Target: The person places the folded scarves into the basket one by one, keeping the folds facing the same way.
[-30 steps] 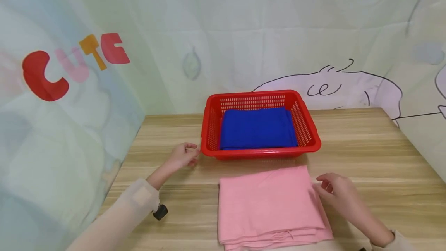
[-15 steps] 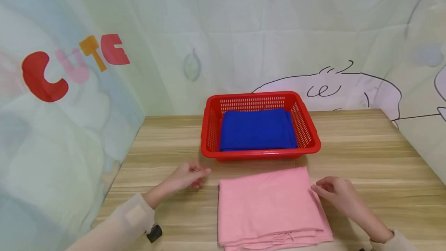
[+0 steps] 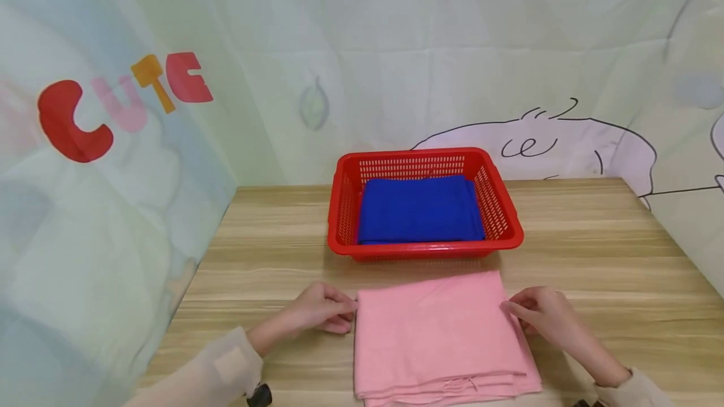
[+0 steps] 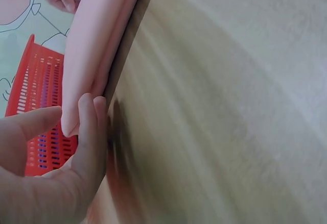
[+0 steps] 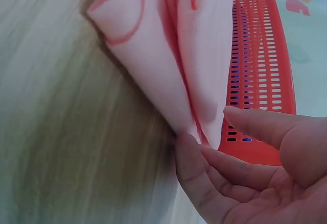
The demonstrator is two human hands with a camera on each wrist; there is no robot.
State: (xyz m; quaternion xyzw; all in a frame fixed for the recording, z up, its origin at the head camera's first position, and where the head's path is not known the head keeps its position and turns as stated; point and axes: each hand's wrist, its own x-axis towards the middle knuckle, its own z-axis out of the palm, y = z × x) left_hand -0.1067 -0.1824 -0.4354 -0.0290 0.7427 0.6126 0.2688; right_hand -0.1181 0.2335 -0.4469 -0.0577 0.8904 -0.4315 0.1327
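A folded pink cloth (image 3: 435,338) lies on the wooden table in front of the basket. My left hand (image 3: 323,308) holds its far left corner lightly, and in the left wrist view the thumb is on the upper face with the fingertips (image 4: 87,104) along the lower side. At the cloth's right edge my right hand (image 3: 544,314) does the same. The right wrist view has the cloth's layers (image 5: 199,81) between the thumb and the fingers, loosely stacked and slightly parted. The cloth still rests on the table.
Behind the cloth stands a red plastic basket (image 3: 424,248) with a folded blue cloth (image 3: 418,209) inside. The wooden table (image 3: 266,231) meets a printed curtain (image 3: 271,80) at the back and left. Beige sleeves cover both forearms.
My left hand has moved from beside the basket's front left corner, towards me and right, onto the cloth's left edge. The right hand stays at the right edge. Basket and cloths have not moved.
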